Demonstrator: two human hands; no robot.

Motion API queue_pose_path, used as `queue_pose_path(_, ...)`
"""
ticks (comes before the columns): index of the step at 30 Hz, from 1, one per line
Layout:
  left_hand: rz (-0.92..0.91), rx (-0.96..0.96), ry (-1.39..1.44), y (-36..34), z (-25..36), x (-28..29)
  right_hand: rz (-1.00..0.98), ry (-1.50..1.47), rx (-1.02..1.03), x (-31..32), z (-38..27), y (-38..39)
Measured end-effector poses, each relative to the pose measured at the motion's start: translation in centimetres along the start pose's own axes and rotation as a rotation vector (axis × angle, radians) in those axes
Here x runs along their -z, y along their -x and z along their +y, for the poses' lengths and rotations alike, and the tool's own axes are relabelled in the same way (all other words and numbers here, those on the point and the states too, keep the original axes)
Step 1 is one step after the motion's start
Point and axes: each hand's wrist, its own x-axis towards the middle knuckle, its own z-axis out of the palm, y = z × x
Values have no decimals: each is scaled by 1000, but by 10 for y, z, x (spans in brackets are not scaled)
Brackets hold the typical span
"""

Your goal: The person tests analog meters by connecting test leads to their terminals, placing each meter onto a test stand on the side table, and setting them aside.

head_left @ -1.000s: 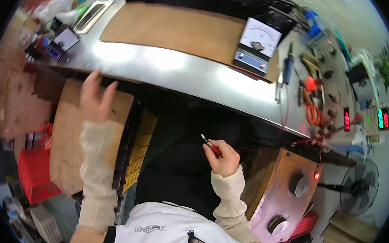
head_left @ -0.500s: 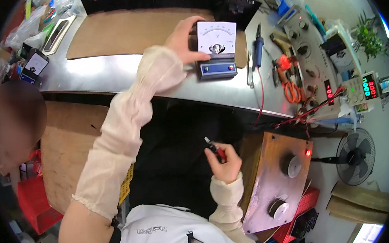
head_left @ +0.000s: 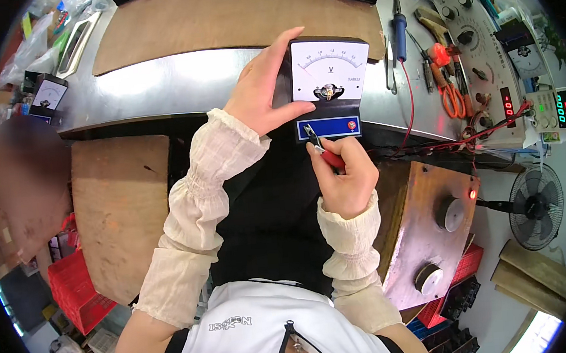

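Observation:
My left hand (head_left: 257,93) is closed on the left side of a black-cased analog voltmeter (head_left: 328,68) with a white dial face and a blue front strip, held at the bench's front edge. My right hand (head_left: 347,175) pinches a small red-and-black tool with a metal tip (head_left: 320,149). That tip is at the left end of the blue strip, where it hides what lies beneath. A red terminal (head_left: 351,125) shows at the strip's right end.
The steel bench (head_left: 178,85) carries cardboard (head_left: 193,19), a soldering iron (head_left: 400,37), orange scissors (head_left: 451,99) and powered instruments (head_left: 485,64). A second meter (head_left: 49,94) stands left. Below are a board (head_left: 121,214), red crate (head_left: 81,289), metal-topped box (head_left: 431,232) and fan (head_left: 534,205).
My left hand moved to the meter and took hold of it; the meter now sits nearer me. My right hand rose with the tool from below the bench to the blue strip.

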Motion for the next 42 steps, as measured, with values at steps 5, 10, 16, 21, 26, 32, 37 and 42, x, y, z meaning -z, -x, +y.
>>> queue_pose_path(5, 6, -14, -40, 3, -1, -1, 193, -466, -379, 1, -2, 22)
queue_pose_path(10, 20, -29, -28, 2, -1, 0, 300, -346, -258, 22, 23, 21)
queue_pose_path(16, 2, 10, 99, 0, -2, -4, 161, -14, -157, 37, 20, -8)
queue_pose_path(21, 1, 42, 161, -3, 1, -7, 157, -240, -435, 34, 19, -12)
queue_pose_path(26, 16, 46, 124, -3, 4, 0, 124, -145, -312, 36, 17, -11)
queue_pose_path(32, -8, 105, 171, 4, 3, 3, 132, -21, -69, 33, 16, -19)
queue_pose_path(37, 23, 22, 77, 11, 24, -12, 72, 235, 30, 16, 2, -12)
queue_pose_path(42, -86, -237, -249, 32, 93, -51, 330, 138, -70, 29, 23, 37)
